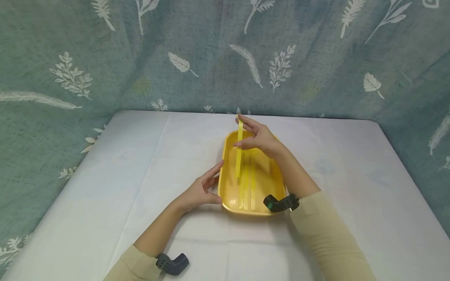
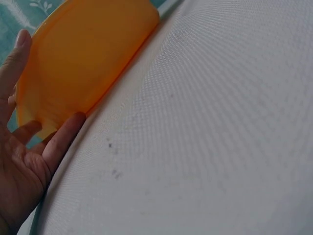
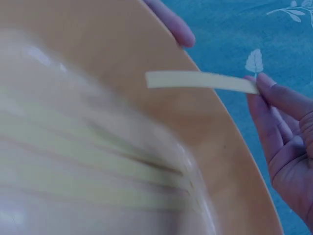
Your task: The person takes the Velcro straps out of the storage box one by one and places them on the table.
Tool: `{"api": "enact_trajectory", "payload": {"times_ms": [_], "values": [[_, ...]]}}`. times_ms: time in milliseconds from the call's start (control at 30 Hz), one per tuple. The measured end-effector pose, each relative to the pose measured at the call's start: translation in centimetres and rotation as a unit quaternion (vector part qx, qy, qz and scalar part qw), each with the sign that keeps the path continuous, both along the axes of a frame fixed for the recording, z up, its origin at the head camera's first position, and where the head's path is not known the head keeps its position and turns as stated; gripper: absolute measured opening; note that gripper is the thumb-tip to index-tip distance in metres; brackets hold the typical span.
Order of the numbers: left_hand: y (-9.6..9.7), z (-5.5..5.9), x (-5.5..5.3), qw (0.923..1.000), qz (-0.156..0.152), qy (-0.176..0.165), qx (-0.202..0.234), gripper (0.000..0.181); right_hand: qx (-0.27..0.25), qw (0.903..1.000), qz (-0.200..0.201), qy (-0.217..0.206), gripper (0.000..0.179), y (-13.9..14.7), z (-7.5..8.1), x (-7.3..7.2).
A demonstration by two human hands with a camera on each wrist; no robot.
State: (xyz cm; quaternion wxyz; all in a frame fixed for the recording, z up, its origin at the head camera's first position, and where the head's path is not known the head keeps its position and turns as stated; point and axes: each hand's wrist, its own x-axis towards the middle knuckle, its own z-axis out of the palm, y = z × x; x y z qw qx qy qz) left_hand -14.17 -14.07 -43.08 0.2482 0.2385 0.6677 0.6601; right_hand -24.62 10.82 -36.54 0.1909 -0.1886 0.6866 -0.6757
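A yellow tray [image 1: 267,175] with rounded corners and raised walls lies on the white-covered table. My left hand [image 1: 199,190] touches its left wall near the front corner, thumb and fingers spread along the side; the left wrist view has the fingers [image 2: 63,137] against the tray's outer wall. Above the tray's far part, my right hand [image 1: 260,137] pinches a thin, flat yellow strip [image 1: 239,162]. One end of the strip [image 3: 195,79] is between thumb and fingertip, and the rest extends over the tray. Several similar yellow strips [image 1: 247,191] lie lengthwise side by side on the tray's bottom.
The table [image 1: 175,140] has a pale, creased cover. Behind it hangs a green curtain [image 1: 211,39] with white leaf prints. Dark wrist cameras [image 1: 172,264] sit on both forearms, and the right one overlaps the tray's front right corner in the head view.
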Motion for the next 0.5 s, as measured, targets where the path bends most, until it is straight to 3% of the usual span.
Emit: {"api": "enact_trajectory", "payload": {"times_ms": [300,500], "values": [[0.0,0.0,-0.1,1.0000,0.003,0.001,0.001,0.109,0.004,0.9996,-0.022,-0.020,0.091,1.9,1.6,-0.1],[0.0,-0.2,-0.2,1.0000,0.003,0.002,0.007,0.109,-0.013,0.9994,-0.012,-0.030,0.091,3.1,3.0,0.2]]}}
